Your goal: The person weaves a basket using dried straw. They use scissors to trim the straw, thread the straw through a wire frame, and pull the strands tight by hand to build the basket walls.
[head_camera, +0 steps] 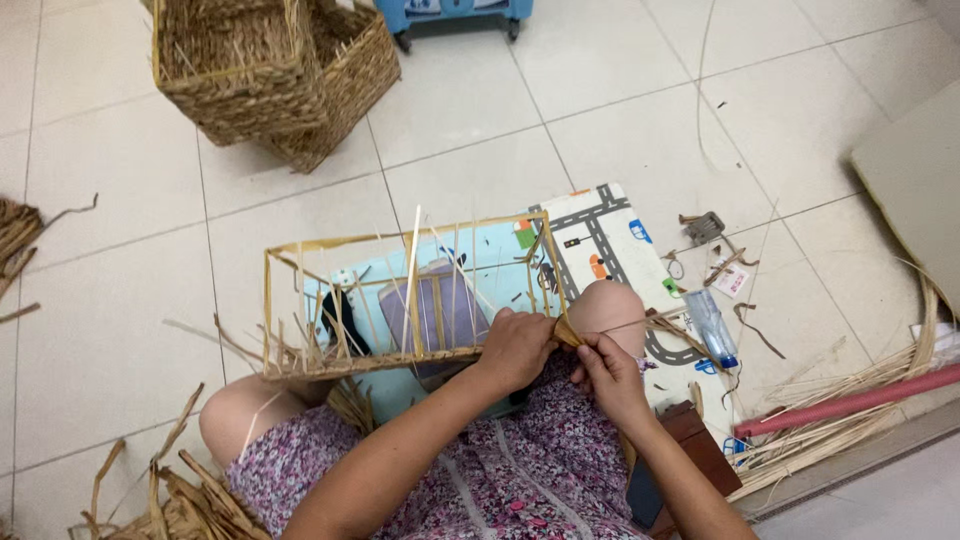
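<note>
Both hands meet at the near right corner of the basket frame [400, 300], which stretches away to the left. The left hand [515, 345] grips the bottom rail; the right hand [605, 375] pinches a straw strip [568, 332] between them. 2 finished baskets [270, 75] sit far beyond the fingers

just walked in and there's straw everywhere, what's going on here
A seated person is weaving a basket. The left hand grips the bottom corner of a half-built rectangular basket frame resting across their lap, while the right hand pinches a straw strand at that corner. Two finished woven baskets stand on the tiled floor behind, and loose straw lies to the right.
</note>
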